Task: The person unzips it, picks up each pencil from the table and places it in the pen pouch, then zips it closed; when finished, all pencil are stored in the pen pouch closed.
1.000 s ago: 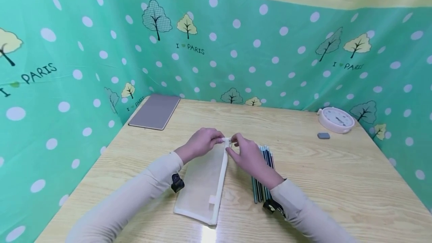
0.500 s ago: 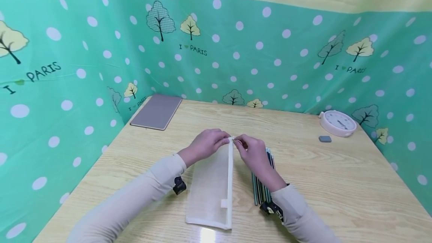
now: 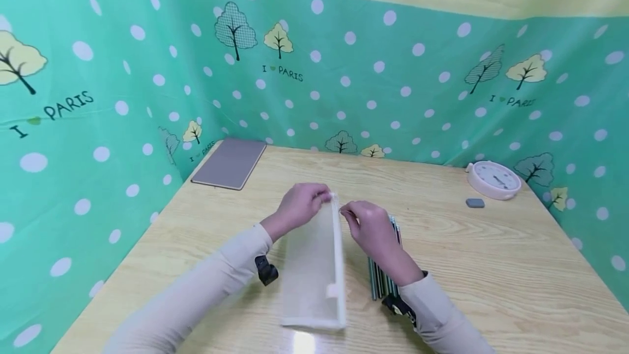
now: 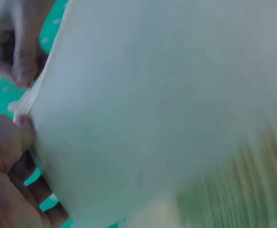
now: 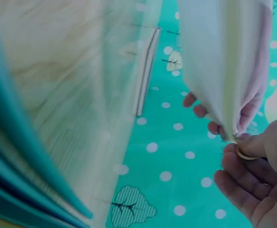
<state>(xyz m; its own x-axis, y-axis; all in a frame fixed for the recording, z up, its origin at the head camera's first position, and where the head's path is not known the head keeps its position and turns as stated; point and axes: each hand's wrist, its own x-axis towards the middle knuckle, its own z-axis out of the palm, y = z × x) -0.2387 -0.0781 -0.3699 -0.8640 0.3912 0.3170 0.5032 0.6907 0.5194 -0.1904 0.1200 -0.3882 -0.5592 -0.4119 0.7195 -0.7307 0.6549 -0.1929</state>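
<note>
A translucent white zip pouch [image 3: 309,269] with a white zipped edge stands partly raised off the table in the head view. My left hand [image 3: 298,207] pinches its far corner, thumb on the near face in the left wrist view. Just right of that corner, my right hand [image 3: 372,232] pinches the small ring pull [image 5: 245,156] at the zip's end, as the right wrist view shows. The zip's teeth are too blurred to read. Beneath my right forearm lies a bundle of several pencils [image 3: 379,283], partly hidden by the arm.
A grey-purple notebook [image 3: 230,163] lies at the table's back left. Toward the back right are a pink round clock [image 3: 493,179] and a small grey eraser [image 3: 475,202]. A green dotted curtain [image 3: 314,97] hangs along the back and sides.
The pouch has shifted right and turned, its zipped edge now more upright. My right hand's fingers have closed on the ring pull and drawn slightly nearer, away from the corner.
</note>
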